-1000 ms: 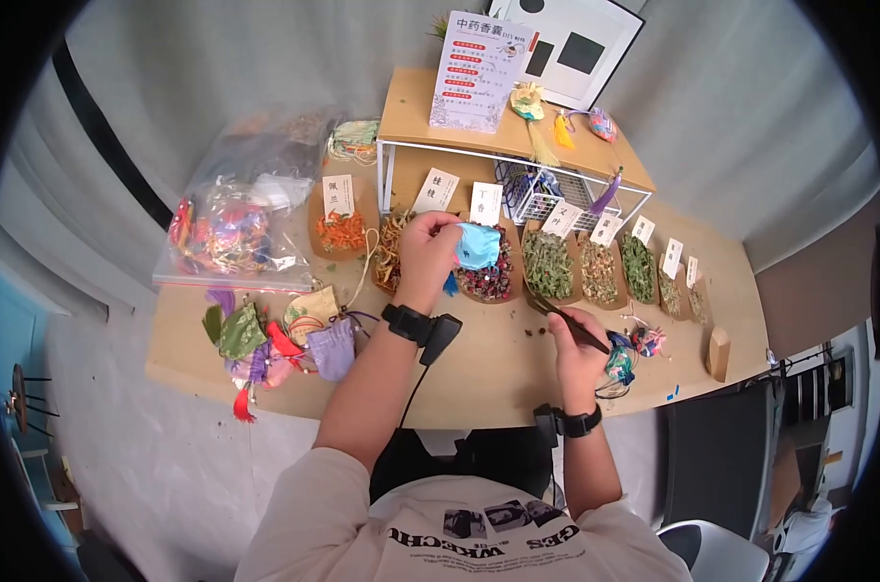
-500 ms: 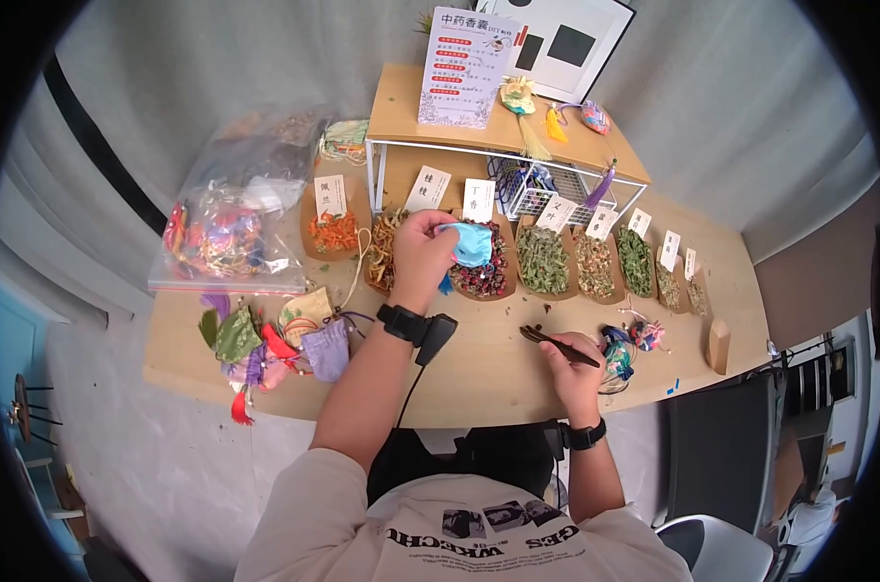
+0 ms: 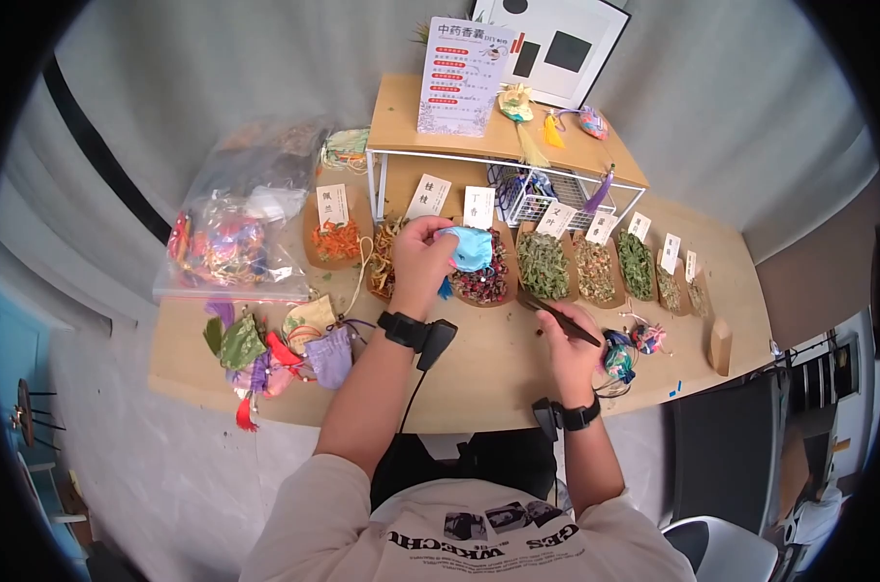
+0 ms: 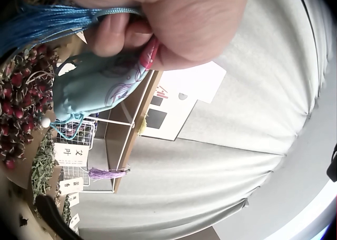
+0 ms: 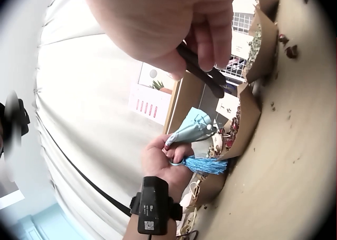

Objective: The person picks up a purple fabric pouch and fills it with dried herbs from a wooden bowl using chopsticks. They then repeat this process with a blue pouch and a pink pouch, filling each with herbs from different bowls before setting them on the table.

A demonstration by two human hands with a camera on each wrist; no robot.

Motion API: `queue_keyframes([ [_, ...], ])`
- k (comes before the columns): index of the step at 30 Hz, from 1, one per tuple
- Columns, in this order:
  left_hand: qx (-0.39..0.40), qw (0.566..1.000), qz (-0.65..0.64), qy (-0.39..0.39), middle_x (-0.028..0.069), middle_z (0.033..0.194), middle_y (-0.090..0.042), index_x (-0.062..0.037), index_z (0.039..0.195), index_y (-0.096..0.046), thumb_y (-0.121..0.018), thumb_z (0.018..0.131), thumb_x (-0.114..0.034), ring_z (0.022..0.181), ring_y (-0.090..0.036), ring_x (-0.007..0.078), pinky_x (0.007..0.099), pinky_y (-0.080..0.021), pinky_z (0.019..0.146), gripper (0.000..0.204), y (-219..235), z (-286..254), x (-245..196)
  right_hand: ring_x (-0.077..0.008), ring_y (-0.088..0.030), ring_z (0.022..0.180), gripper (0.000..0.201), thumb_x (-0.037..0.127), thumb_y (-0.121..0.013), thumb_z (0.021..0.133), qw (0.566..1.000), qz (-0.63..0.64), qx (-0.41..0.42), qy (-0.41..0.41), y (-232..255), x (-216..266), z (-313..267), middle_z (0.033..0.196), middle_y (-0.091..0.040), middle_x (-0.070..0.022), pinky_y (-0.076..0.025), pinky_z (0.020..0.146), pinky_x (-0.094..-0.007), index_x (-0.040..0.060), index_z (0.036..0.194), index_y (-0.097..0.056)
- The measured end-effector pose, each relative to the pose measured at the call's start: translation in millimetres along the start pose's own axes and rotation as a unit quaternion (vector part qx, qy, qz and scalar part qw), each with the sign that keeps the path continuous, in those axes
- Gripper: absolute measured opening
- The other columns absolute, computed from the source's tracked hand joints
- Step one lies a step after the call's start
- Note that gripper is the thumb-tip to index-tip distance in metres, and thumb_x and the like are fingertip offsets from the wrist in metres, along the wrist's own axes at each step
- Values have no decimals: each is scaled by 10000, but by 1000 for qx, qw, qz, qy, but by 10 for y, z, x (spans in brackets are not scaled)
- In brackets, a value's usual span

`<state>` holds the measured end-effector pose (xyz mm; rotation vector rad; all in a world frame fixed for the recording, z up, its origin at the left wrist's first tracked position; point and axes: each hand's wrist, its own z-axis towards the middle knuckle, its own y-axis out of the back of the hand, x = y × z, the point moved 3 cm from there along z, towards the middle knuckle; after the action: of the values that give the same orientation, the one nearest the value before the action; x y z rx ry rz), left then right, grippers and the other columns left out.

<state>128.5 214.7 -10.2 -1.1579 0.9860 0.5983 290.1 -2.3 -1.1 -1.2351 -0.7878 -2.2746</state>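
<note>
In the head view my left hand grips a light blue cloth pouch above a paper tray of dried rosebuds. A blue tassel hangs from the pouch, and a white bead shows on its cord in the left wrist view. My right hand holds dark tongs, their tips by the near edge of the tray of grey-green dried leaves. From the right wrist, the tongs' dark end pokes out below the fingers; whether anything sits between the tips, I cannot tell.
More herb trays with label cards line the table, among them orange petals. Colourful pouches and a clear plastic bag lie left; small sachets lie right. Behind stands a wooden shelf with a sign.
My right hand drew the tongs back toward me, then moved them forward again to the trays' near edge. My left hand keeps hold of the pouch in about the same place.
</note>
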Motion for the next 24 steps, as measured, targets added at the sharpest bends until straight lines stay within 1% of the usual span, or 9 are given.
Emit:
queue_keyframes([
  [2, 3, 1000, -1, 0, 24, 831, -645, 23, 1035, -670, -655, 872, 12, 605, -568, 53, 203, -413, 478, 164, 3, -22, 32, -164, -689, 782, 199, 38, -841, 825, 998, -44, -2, -52, 164, -94, -90, 919, -714, -91, -553, 737, -276, -31, 973, -727],
  [3, 11, 1000, -3, -3, 23, 824, -643, 24, 1034, -670, -655, 873, 12, 599, -563, 52, 204, -408, 473, 162, -1, -16, 41, -159, -695, 737, 183, 41, -841, 822, 998, -56, -16, -38, 220, -105, -137, 888, -713, -85, -551, 700, -273, -33, 941, -723],
  [6, 16, 1000, 0, 0, 21, 811, -642, 36, 1016, -678, -645, 869, 18, 606, -575, 58, 213, -443, 503, 152, -21, -26, 18, -119, -663, 799, 152, 50, -806, 867, 993, -117, -13, -29, 354, 3, -267, 891, -696, -52, -515, 706, -247, -26, 968, -722],
  [7, 12, 1000, 4, 3, 19, 803, -643, 47, 999, -687, -635, 865, 23, 618, -591, 65, 222, -484, 536, 146, -23, -31, 5, -136, -665, 797, 169, 66, -824, 855, 993, -118, -13, -25, 389, -41, -297, 893, -696, -65, -517, 722, -260, -23, 960, -726],
  [11, 6, 1000, 22, 11, 15, 794, -634, 32, 1001, -685, -639, 873, 14, 607, -586, 65, 224, -470, 508, 136, -37, -34, 6, -162, -693, 758, 175, 67, -832, 841, 994, -94, -21, -44, 404, -146, -327, 878, -707, -97, -547, 715, -278, -32, 941, -728],
  [13, 2, 1000, 1, 25, 14, 768, -612, 24, 1017, -663, -659, 895, 11, 562, -528, 52, 209, -361, 457, 122, -34, -24, 26, -162, -688, 767, 190, 89, -838, 845, 993, -116, -5, -33, 371, -125, -322, 887, -711, -101, -544, 727, -276, -31, 944, -729],
  [16, -7, 999, -2, 37, 20, 778, -607, 18, 1012, -649, -657, 902, 8, 553, -514, 54, 218, -348, 452, 110, -41, -30, 5, -165, -685, 748, 191, 92, -836, 849, 989, -148, 7, -27, 372, -202, -327, 880, -709, -103, -542, 705, -278, -32, 949, -730],
  [19, -1, 999, -24, 27, 33, 793, -604, 15, 1022, -625, -644, 909, 15, 543, -500, 64, 229, -346, 451, 115, -24, -13, 16, -122, -663, 731, 168, 70, -830, 857, 991, -132, 5, -6, 287, -51, -262, 825, -692, -54, -523, 685, -250, -30, 948, -730],
  [24, -6, 999, -38, 7, 23, 775, -589, 0, 1002, -608, -616, 929, 2, 547, -551, 74, 230, -409, 438, 73, 1, 9, -4, -113, -677, 720, 137, 46, -811, 871, 997, -78, -12, 0, 130, 74, -79, 829, -704, -61, -523, 658, -234, -38, 939, -726],
])
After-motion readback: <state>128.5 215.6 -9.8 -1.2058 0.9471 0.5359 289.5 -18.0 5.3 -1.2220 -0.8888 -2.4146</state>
